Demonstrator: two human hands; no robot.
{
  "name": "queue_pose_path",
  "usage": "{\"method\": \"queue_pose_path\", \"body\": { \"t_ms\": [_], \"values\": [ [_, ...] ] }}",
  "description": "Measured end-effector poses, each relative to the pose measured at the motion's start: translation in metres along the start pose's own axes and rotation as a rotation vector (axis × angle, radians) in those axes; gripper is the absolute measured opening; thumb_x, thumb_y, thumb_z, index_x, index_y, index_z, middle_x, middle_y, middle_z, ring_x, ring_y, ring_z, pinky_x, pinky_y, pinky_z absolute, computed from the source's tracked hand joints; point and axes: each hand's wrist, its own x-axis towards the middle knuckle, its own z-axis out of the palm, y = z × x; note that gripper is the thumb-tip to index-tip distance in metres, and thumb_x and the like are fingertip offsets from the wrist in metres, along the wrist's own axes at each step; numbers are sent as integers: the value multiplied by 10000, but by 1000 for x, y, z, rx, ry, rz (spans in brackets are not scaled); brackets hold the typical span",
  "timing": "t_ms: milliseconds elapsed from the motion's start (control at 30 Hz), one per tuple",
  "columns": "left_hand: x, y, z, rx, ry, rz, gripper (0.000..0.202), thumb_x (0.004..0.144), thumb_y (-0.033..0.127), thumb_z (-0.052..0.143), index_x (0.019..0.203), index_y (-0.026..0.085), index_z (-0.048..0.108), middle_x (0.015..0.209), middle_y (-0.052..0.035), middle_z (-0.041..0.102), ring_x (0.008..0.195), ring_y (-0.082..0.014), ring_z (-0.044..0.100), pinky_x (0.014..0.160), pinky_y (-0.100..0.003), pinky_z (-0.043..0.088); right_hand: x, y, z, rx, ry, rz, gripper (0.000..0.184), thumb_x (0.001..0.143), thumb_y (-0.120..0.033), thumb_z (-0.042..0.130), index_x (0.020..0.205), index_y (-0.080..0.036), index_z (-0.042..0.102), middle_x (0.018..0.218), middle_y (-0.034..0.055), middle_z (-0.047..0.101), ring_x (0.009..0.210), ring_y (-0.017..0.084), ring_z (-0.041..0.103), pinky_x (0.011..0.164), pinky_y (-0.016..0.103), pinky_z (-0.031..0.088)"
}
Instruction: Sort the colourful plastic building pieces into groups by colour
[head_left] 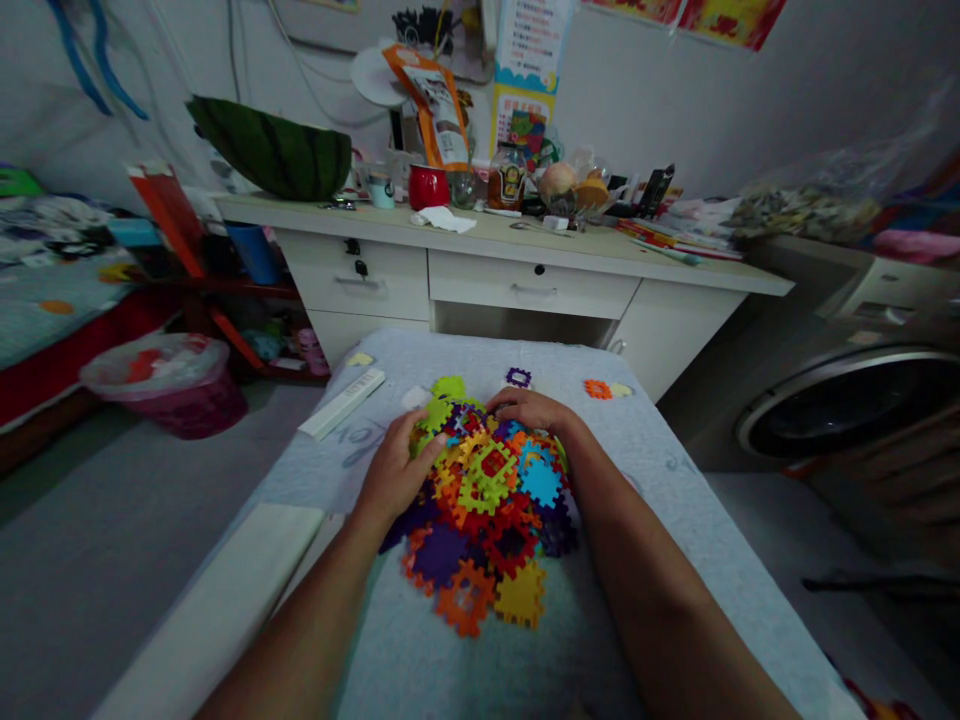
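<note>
A heap of colourful plastic interlocking pieces with toothed edges lies in the middle of the cloth-covered table. Some are solid squares and others are open frames, in green, orange, red, purple, blue and yellow. Against the heap's left side rests my left hand, its thumb apart from the fingers and some fingertips hidden behind pieces. My right hand lies over the far right side of the heap with its fingers spread and slightly bent. Neither hand visibly grips a piece.
A purple frame piece and an orange one lie apart near the table's far edge. On the left are a narrow white box and a long white board. Beyond stand a white desk, a washing machine and a pink bin.
</note>
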Motion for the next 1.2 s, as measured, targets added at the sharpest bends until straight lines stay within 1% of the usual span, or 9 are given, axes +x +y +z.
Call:
{"method": "queue_pose_path", "body": {
  "t_ms": [100, 233, 300, 400, 533, 700, 967, 1067, 1200],
  "values": [
    [1, -1, -3, 21, -19, -5, 483, 845, 535, 543, 1194, 201, 565, 1244, -90, 587, 1182, -254, 549, 1068, -414, 400, -4, 0, -4, 73, -24, -3, 265, 867, -264, 521, 939, -178, 760, 1001, 41, 733, 951, 178, 643, 899, 281, 472],
    [3, -6, -2, 21, -11, 2, 484, 849, 538, 539, 1187, 194, 571, 1227, -97, 591, 1152, -250, 565, 1045, -412, 417, 7, -4, -9, 29, 135, 68, 298, 906, -279, 477, 891, -150, 746, 921, 54, 730, 872, 175, 642, 836, 287, 476],
    [3, -7, 0, 15, -5, 1, 487, 851, 533, 541, 1193, 188, 570, 1227, -103, 593, 1150, -251, 567, 1037, -414, 422, 22, -10, -8, -8, 168, 73, 300, 918, -288, 479, 975, -140, 734, 999, 72, 722, 932, 185, 641, 870, 297, 467],
    [2, -7, 1, 11, -4, 1, 477, 859, 519, 537, 1202, 188, 568, 1209, -102, 607, 1135, -249, 579, 1022, -417, 434, 50, -22, -3, -60, 73, 74, 323, 926, -292, 502, 1141, -136, 685, 1196, 104, 676, 1091, 210, 615, 967, 316, 440],
    [2, -8, 1, 22, 4, 21, 447, 855, 492, 548, 1186, 193, 579, 1174, -95, 625, 1107, -250, 595, 1001, -423, 448, 81, -34, 10, -139, -9, 96, 505, 895, -374, 589, 1334, -127, 563, 1451, 146, 496, 1334, 268, 461, 1119, 364, 333],
    [2, -11, 2, 22, 4, 38, 421, 849, 478, 555, 1161, 197, 588, 1158, -93, 623, 1114, -263, 583, 1011, -451, 441, 94, -42, 22, -173, -32, 38, 558, 881, -426, 614, 1340, -113, 556, 1443, 166, 500, 1349, 282, 442, 1129, 378, 314],
    [2, -12, 2, -57, 109, -16, 565, 847, 494, 561, 1332, 222, 462, 1342, -110, 504, 1295, -253, 467, 1117, -440, 351, 62, -53, 7, -72, -261, -41, 227, 840, -262, 607, 980, -131, 729, 983, 52, 727, 924, 194, 629, 841, 272, 463],
    [2, -10, 1, -47, 5, 34, 500, 852, 506, 544, 1263, 221, 537, 1310, -93, 563, 1248, -249, 517, 1098, -434, 375, 33, -53, -2, 45, -201, -38, 250, 831, -273, 607, 1018, -149, 717, 976, 38, 721, 891, 170, 621, 822, 265, 461],
    [3, -7, -1, 25, -85, 73, 438, 829, 508, 555, 1157, 223, 618, 1230, -73, 637, 1166, -254, 578, 1066, -439, 407, -5, -41, -11, 164, 59, -60, 260, 828, -234, 566, 1040, -155, 694, 991, 36, 700, 880, 151, 607, 819, 275, 459]
  ]
}}
